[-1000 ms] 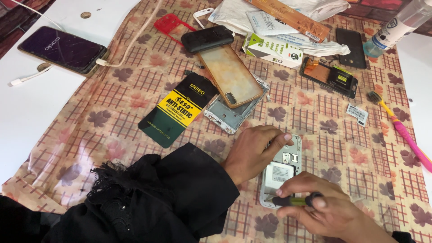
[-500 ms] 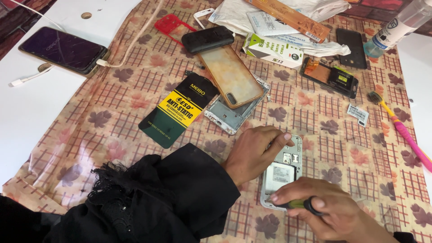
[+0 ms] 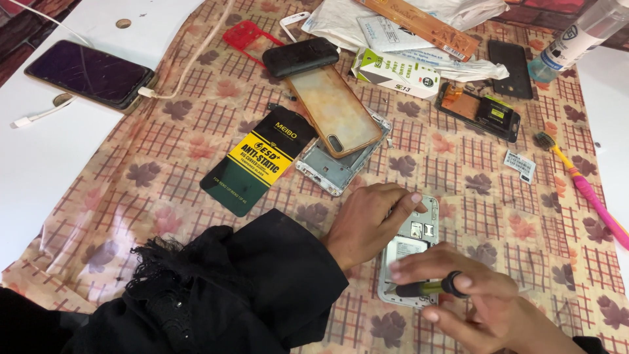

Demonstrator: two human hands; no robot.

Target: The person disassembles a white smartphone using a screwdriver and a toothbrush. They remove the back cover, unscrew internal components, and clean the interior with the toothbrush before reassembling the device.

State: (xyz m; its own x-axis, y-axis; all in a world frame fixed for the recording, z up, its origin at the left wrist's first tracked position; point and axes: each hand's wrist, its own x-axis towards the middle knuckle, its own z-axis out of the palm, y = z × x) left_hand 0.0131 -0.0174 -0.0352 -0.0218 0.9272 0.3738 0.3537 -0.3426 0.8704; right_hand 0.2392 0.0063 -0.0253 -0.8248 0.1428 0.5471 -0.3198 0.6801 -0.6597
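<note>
An opened phone (image 3: 414, 244) lies back-up on the patterned cloth, its inner parts showing. My left hand (image 3: 370, 223), in a black sleeve, presses on the phone's left edge and steadies it. My right hand (image 3: 472, 301) holds a small screwdriver (image 3: 426, 287) with a yellow-green shaft and black cap, its tip down on the lower part of the phone.
On the checked cloth (image 3: 164, 196) lie a black and yellow packet (image 3: 259, 160), a silver phone frame (image 3: 337, 167) under a clear worn case (image 3: 334, 108), a black phone (image 3: 300, 57), an open phone body (image 3: 478, 111), a pink toothbrush (image 3: 586, 193), boxes and a bottle (image 3: 576, 36). A dark phone (image 3: 88, 73) charges at left.
My right hand has shifted the screwdriver slightly left and down over the phone's lower part. My left hand stays on the phone's edge.
</note>
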